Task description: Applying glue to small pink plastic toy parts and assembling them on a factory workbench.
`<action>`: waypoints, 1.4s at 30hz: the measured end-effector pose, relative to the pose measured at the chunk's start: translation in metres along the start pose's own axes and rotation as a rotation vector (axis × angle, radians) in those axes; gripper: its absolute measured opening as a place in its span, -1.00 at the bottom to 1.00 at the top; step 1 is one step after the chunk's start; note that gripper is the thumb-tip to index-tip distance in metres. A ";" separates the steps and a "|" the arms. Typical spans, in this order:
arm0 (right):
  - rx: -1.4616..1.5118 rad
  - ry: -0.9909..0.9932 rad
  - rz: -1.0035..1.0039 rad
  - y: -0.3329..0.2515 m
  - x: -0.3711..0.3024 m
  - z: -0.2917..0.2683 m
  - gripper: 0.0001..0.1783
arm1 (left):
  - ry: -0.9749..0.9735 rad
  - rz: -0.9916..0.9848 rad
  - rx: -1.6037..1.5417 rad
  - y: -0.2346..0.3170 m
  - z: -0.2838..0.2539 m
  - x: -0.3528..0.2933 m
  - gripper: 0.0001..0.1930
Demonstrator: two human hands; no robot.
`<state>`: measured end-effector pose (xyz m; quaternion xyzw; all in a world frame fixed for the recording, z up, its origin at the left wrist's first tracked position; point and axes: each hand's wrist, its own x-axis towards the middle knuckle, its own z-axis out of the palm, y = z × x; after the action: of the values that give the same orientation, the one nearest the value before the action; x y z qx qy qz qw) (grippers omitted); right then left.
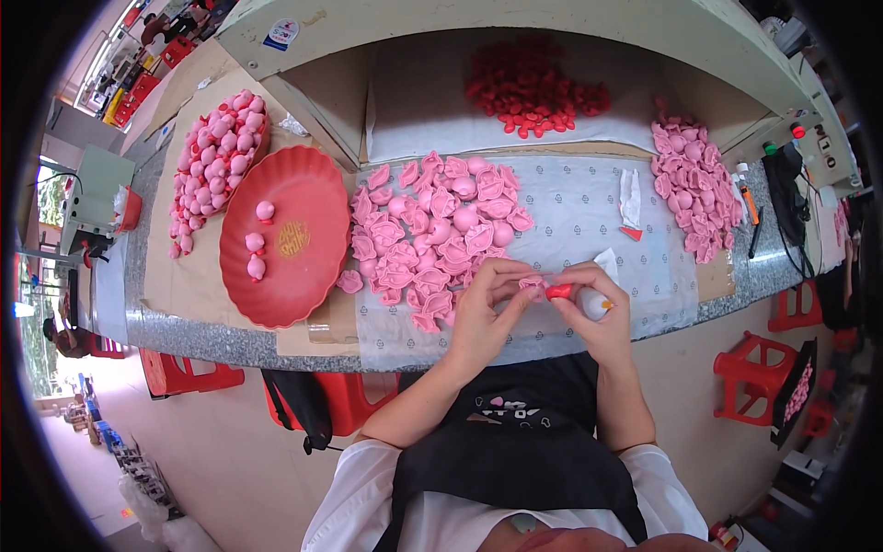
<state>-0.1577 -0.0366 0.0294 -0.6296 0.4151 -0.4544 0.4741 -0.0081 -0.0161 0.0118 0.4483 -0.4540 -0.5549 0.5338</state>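
My left hand pinches a small pink ruffled piece between thumb and fingertips. Close against it, my right hand grips a small red piece at its fingertips. A whitish bottle with an orange-yellow tip also sits within the right hand's fingers; its far end is partly hidden. Just left of my hands spreads a pile of pink ruffled pieces and round pink balls. The scalloped red tray holds three pink balls with red parts.
Pink balls with red parts are heaped in a container at far left. Small red pieces lie under the shelf. More pink pieces sit at right, near a white tube with a red cap. Red stools stand beyond the table.
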 end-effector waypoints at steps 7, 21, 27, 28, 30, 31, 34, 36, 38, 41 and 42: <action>-0.103 0.107 -0.051 0.001 -0.002 0.009 -0.78 | 0.003 0.297 0.374 0.005 0.002 0.003 -0.75; 0.573 0.127 0.300 0.013 -0.017 0.014 -0.74 | 0.097 0.351 0.392 0.010 0.010 -0.004 -0.81; 0.251 0.121 0.148 0.003 -0.017 0.018 -0.73 | 0.041 0.132 0.183 0.008 0.007 -0.005 -0.82; 0.249 0.122 0.147 0.003 -0.016 0.019 -0.73 | 0.032 0.082 0.084 0.007 0.006 -0.004 -0.82; 0.276 0.142 0.165 0.006 -0.015 0.022 -0.74 | 0.028 0.184 0.245 0.013 0.005 -0.003 -0.82; 0.275 0.143 0.164 0.004 -0.013 0.022 -0.74 | 0.025 0.286 0.406 0.015 0.005 -0.002 -0.82; 0.192 0.104 0.187 -0.003 -0.011 0.019 -0.74 | -0.032 0.268 0.451 0.019 0.001 0.004 -0.82; 0.242 0.026 0.242 0.001 -0.012 0.011 -0.75 | -0.037 0.281 0.466 0.019 0.003 0.001 -0.83; 0.267 0.015 0.249 0.002 -0.013 0.010 -0.76 | -0.035 0.290 0.524 0.022 0.005 0.002 -0.84; 0.393 -0.001 0.288 0.004 -0.017 0.012 -0.78 | -0.004 0.365 0.546 0.010 0.006 0.000 -0.87; 0.491 0.001 0.323 0.003 -0.020 0.012 -0.79 | 0.016 0.465 0.600 0.008 0.008 -0.001 -0.87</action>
<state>-0.1510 -0.0157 0.0212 -0.4213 0.3880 -0.4603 0.6783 -0.0147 -0.0146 0.0211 0.4739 -0.6817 -0.2579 0.4942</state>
